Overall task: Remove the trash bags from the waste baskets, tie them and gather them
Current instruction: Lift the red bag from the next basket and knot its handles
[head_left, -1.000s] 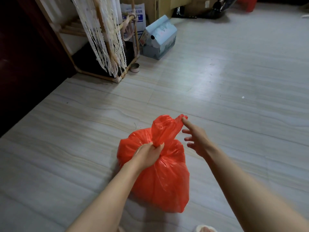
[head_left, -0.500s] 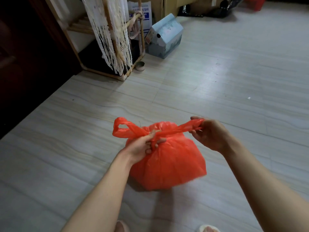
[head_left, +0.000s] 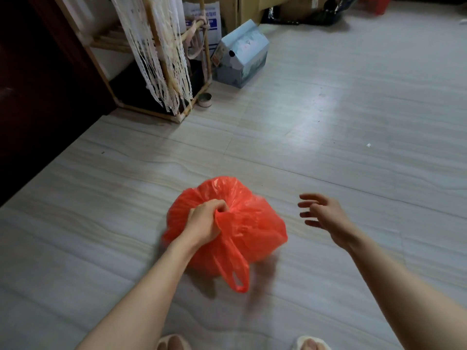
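1. The red trash bag (head_left: 242, 223) sits on the tiled floor (head_left: 353, 122), full and rounded.
2. The left hand (head_left: 204, 222) grips the gathered neck at the bag's top, fingers (head_left: 217, 204) curled into the plastic.
3. One bag handle (head_left: 236, 269) hangs loose toward the viewer, just below that fist.
4. The right hand (head_left: 326, 214) hovers beside the bag, apart from it, fingers spread and holding nothing.
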A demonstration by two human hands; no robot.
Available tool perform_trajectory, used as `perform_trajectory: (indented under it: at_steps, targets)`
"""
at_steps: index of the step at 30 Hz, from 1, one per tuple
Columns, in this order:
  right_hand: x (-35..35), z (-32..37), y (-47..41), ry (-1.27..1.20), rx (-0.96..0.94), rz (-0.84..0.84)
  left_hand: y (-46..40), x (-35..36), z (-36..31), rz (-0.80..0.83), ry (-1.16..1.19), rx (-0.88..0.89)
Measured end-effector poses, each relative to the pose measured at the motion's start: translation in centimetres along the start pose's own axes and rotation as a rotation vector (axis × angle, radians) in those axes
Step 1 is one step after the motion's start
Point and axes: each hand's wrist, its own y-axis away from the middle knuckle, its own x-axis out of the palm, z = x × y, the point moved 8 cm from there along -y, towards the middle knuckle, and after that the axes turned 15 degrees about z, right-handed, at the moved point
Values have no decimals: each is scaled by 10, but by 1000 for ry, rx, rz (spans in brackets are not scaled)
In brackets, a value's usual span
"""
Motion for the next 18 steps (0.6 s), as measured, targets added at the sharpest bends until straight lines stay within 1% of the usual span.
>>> perform_trajectory:
  at_steps: [1,4,7,9,10,12,14,18]
  targets:
    - [7,12,-2,32,-73,22,0,6,-6,50,-109,55]
    - [47,41,-4,216,-233,137,5,18,-29,70,-317,251]
    - [97,40,-9,452,-270,324,13,29,-39,76,-392,388]
    - [112,29,-12,559,-243,365,15,29,-37,71,-352,408]
    - [113,25,-13,547,-235,349,17,28,-34,73,-329,402]
    - [109,23,-15,473,-225,312,19,25,-31,69,-254,389]
    - [106,23,-19,430,-216,289,20,20,-29,29,-142,360]
    - [107,23,-20,312,-194,295,13,8,-22,-46,122,261]
